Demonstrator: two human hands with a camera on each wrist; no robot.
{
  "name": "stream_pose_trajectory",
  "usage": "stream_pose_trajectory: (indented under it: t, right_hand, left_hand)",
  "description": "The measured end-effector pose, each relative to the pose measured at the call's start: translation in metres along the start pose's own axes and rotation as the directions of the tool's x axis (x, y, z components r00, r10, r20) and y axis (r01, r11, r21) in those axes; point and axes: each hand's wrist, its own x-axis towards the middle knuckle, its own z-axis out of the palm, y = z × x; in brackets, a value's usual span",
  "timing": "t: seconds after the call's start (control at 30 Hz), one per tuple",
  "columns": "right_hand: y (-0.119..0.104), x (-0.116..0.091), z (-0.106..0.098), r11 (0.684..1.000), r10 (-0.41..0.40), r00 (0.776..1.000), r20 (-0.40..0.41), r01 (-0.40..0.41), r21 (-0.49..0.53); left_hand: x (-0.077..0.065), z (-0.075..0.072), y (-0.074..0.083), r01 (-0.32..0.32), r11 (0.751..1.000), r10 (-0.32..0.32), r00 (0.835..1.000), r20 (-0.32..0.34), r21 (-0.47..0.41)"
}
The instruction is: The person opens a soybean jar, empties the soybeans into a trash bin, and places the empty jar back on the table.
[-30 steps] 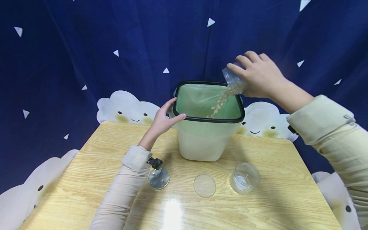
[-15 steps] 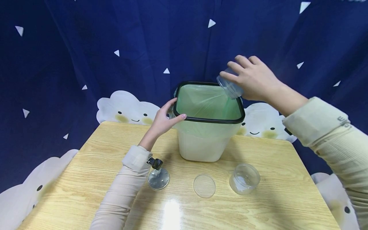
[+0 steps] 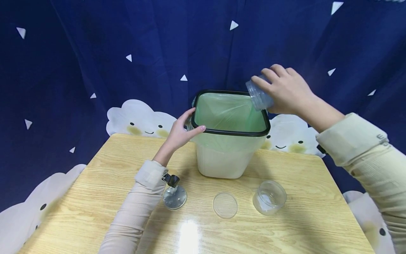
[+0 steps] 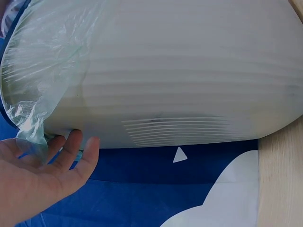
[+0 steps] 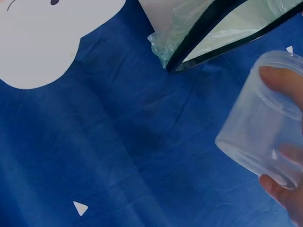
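Observation:
A white trash bin (image 3: 223, 164) with a black rim and a pale green liner (image 4: 52, 56) stands upright towards the back of the table. My left hand (image 3: 180, 133) holds its left rim corner, thumb over the edge and fingers along the outside. Above the bin's right rim, my right hand (image 3: 290, 91) grips a clear plastic jar (image 3: 259, 94), tipped with its mouth towards the bin. The right wrist view shows that see-through jar (image 5: 251, 118) with no contents visible in it. The bottom of the bin is hidden from the head view.
On the wooden table (image 3: 85, 204) a second clear jar (image 3: 269, 197) stands at the right. A clear round disc (image 3: 225, 205) lies in the middle, and a silvery round lid (image 3: 175, 198) lies beside the left wrist. A blue curtain (image 3: 152, 53) hangs behind.
Small beige pieces were pouring from the jar into the bin a second ago; none fall now. My right hand dipped left, then came back right with the jar. The left hand stays put.

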Motion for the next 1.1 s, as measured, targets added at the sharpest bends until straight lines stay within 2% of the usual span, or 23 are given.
stream_pose_trajectory:
  t: [0.2, 0.33, 0.4, 0.53, 0.63, 0.77, 0.93, 1.1]
  right_hand:
    - [0.0, 0.0, 0.002, 0.998, 0.054, 0.996, -0.076, -0.052, 0.023]
    - [-0.002, -0.001, 0.005, 1.0, 0.015, 1.0, -0.022, -0.015, 0.02]
    - [-0.002, -0.003, 0.005, 0.999, 0.022, 1.0, 0.011, -0.022, 0.023]
    - [-0.002, -0.007, 0.002, 0.99, 0.12, 0.993, -0.015, -0.119, 0.07]
    - [-0.001, -0.013, -0.002, 0.971, 0.193, 0.978, -0.075, -0.18, 0.157]
    - [-0.002, -0.023, -0.002, 0.925, 0.277, 0.953, -0.127, -0.228, 0.304]
    - [-0.013, -0.035, 0.0, 0.829, 0.377, 0.92, -0.108, -0.283, 0.482]
    - [-0.032, -0.045, 0.002, 0.751, 0.431, 0.891, -0.141, -0.268, 0.603]
  left_hand:
    - [0.0, 0.0, 0.0, 0.004, 1.0, -0.004, 1.0, -0.004, 0.005]
    - [0.0, -0.001, 0.0, 0.005, 1.0, -0.005, 1.0, -0.006, 0.01]
    - [0.0, -0.001, 0.0, 0.004, 1.0, -0.004, 1.0, -0.002, 0.011]
    - [-0.001, -0.001, 0.005, 0.01, 1.0, -0.01, 1.0, 0.007, -0.001]
    - [0.0, -0.001, 0.004, 0.004, 1.0, -0.004, 1.0, 0.003, -0.004]
    - [0.002, -0.001, -0.001, -0.002, 1.0, 0.002, 1.0, -0.003, 0.0]
    - [0.002, -0.003, 0.0, 0.021, 1.0, -0.021, 1.0, 0.018, -0.01]
    - [0.002, -0.005, -0.001, 0.037, 0.999, -0.037, 0.999, 0.027, -0.02]
